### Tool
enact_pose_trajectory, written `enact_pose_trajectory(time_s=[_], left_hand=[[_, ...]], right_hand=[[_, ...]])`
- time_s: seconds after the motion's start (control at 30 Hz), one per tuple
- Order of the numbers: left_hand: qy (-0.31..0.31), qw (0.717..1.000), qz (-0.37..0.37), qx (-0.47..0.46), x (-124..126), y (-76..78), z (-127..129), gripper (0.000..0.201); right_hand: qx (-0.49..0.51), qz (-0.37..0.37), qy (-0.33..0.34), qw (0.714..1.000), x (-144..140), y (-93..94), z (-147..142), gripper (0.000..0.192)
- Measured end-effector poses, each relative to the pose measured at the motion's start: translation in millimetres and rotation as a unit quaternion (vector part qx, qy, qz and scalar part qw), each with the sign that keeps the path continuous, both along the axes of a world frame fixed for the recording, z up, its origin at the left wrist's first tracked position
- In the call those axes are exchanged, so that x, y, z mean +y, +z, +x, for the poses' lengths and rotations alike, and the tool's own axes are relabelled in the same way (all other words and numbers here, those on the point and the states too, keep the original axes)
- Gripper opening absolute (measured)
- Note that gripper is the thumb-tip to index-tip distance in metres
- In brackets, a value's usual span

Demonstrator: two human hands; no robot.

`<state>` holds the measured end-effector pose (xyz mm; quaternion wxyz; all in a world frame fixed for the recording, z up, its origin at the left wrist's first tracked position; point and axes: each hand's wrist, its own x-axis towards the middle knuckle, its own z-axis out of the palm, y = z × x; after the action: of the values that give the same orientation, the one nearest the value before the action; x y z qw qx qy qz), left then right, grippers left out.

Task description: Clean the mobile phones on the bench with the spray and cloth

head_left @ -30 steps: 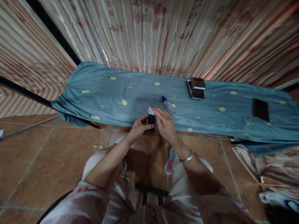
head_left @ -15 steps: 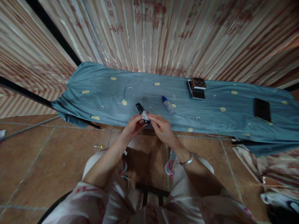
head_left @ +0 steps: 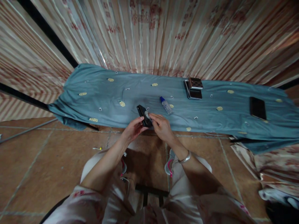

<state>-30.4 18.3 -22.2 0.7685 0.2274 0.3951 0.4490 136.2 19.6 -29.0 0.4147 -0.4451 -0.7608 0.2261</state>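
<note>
My left hand [head_left: 132,130] grips a small black device [head_left: 143,112] from below, holding it tilted over the near edge of the blue cloth-covered table [head_left: 112,99]. My right hand [head_left: 162,127] presses a small white wipe [head_left: 147,114] onto the device's upper face with its fingertips. A silver bangle sits on my right wrist. A small clear bottle with a blue cap [head_left: 166,105] lies on the cloth just beyond my right hand.
A stack of dark flat devices [head_left: 193,88] lies further back on the right, and a black phone [head_left: 257,108] lies near the right end. Patterned curtains hang behind the table. Tiled floor and my knees are below.
The black device went from upright to tilted left and flatter. The white wipe moved from its top edge down onto its face. Both hands stayed at the table's near edge.
</note>
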Motion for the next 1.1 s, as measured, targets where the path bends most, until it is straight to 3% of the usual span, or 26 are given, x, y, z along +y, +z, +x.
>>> enact_pose_trajectory(time_s=[0.6, 0.93, 1.1], left_hand=[[-0.052, 0.998, 0.034, 0.034, -10.6, -2.2, 16.7, 0.043], [-0.013, 0.992, 0.069, 0.105, -7.0, -5.6, 17.7, 0.046], [0.026, 0.995, 0.045, 0.081, -2.0, -8.2, 13.6, 0.042]], right_hand=[[0.062, -0.001, -0.019, 0.998, 5.1, -0.3, 3.7, 0.035], [-0.012, 0.015, 0.009, 1.000, 2.4, 1.7, 6.5, 0.042], [0.051, -0.021, 0.010, 0.998, 5.1, 1.1, 8.4, 0.038]])
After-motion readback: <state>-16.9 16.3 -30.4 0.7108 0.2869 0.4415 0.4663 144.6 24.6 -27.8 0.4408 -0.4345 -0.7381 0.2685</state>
